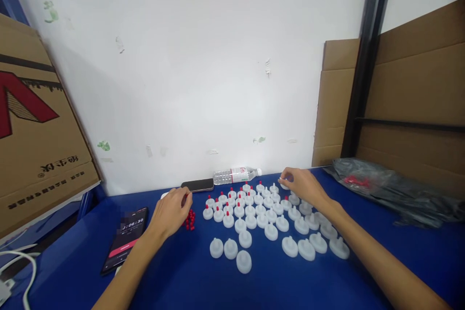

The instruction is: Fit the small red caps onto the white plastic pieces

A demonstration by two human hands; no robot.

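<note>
My left hand [171, 208] hangs over the left end of the table, its fingers curled and pressed together. Just under and beside it lies a small pile of red tip caps [191, 220]; whether one is in the fingers is hidden. At the back right of the group, my right hand [303, 186] pinches the nozzle of a white nozzle lid [284, 184]. Many round white nozzle lids [271, 232] stand nozzle up between the hands. Those at the back left carry red tips [228, 219]; most at the front and right have bare white nozzles.
A clear water bottle [236, 175] lies against the wall beside a dark phone [198, 185]. Another phone [125, 240], its screen lit, lies left of my left forearm. Grey plastic wrap [392, 193] covers the right rear. Cardboard [39, 155] and white cables [31, 271] are at left.
</note>
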